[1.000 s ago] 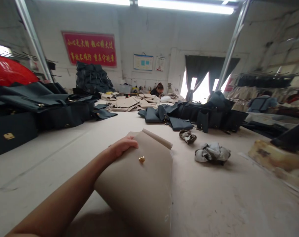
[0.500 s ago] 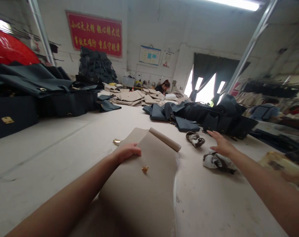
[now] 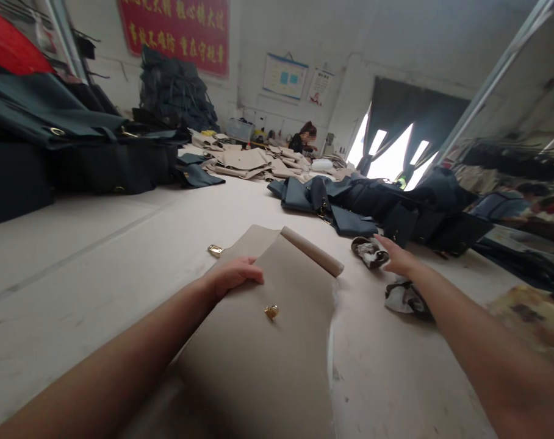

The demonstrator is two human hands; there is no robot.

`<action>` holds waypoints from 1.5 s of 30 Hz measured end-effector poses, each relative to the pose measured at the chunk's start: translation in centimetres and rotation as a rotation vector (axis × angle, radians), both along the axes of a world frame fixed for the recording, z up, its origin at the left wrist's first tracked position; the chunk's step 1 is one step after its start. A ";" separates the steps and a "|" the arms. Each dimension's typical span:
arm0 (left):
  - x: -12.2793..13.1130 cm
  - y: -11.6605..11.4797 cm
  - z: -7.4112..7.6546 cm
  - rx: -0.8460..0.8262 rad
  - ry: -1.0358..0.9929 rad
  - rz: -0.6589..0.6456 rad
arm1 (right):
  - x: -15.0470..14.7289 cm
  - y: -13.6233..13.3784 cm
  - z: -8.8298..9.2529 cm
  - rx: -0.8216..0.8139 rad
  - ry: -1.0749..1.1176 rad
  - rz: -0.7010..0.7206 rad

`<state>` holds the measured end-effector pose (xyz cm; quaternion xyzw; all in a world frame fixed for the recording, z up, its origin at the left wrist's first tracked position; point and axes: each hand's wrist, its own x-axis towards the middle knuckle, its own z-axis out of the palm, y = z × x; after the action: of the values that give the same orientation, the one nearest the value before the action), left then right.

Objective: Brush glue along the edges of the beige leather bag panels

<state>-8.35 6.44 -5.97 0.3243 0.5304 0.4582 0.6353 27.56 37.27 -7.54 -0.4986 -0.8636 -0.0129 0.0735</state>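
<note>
My left hand (image 3: 235,275) is closed on the left edge of a beige leather bag (image 3: 286,360), thumb on top. A gold turn-lock (image 3: 271,312) sits on the bag's front, and a gold clasp plate (image 3: 215,250) sticks out at its far left. The bag's far right end forms a rolled edge (image 3: 313,251). My right hand (image 3: 396,255) is open, its fingers stretched beside a crumpled, dark-stained white rag (image 3: 371,252); whether they touch it I cannot tell. Nearer me, partly behind my right wrist, lies a second stained rag (image 3: 402,297).
Dark blue bags are piled at the left (image 3: 112,158) and at the back right (image 3: 373,207) of the pale table (image 3: 98,256). Beige pieces (image 3: 249,160) cover the far end, where a person (image 3: 303,139) works. A stained yellowish cloth (image 3: 528,314) lies at the right.
My right hand has moved left, from above the nearer rag to the farther one. My left hand keeps its hold on the bag. The view has tilted down somewhat.
</note>
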 end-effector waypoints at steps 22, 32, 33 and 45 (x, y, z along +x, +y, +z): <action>0.1 0.6 -1.6 0.055 0.073 -0.006 | -10.2 -17.6 -1.2 -0.059 -0.074 0.309; 0.0 0.7 -1.8 0.093 0.034 0.010 | -5.8 -16.3 4.0 0.279 -0.048 0.021; 0.0 0.6 -1.8 0.097 0.032 0.009 | -6.1 -16.1 4.3 0.297 -0.026 -0.002; -0.1 0.7 -1.8 0.122 -0.002 -0.001 | -8.4 -12.9 1.6 0.227 -0.218 -0.116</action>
<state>-8.42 7.12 -7.79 0.3622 0.5005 0.4899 0.6151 19.15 24.34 -5.91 -0.5316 -0.8293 -0.1688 0.0344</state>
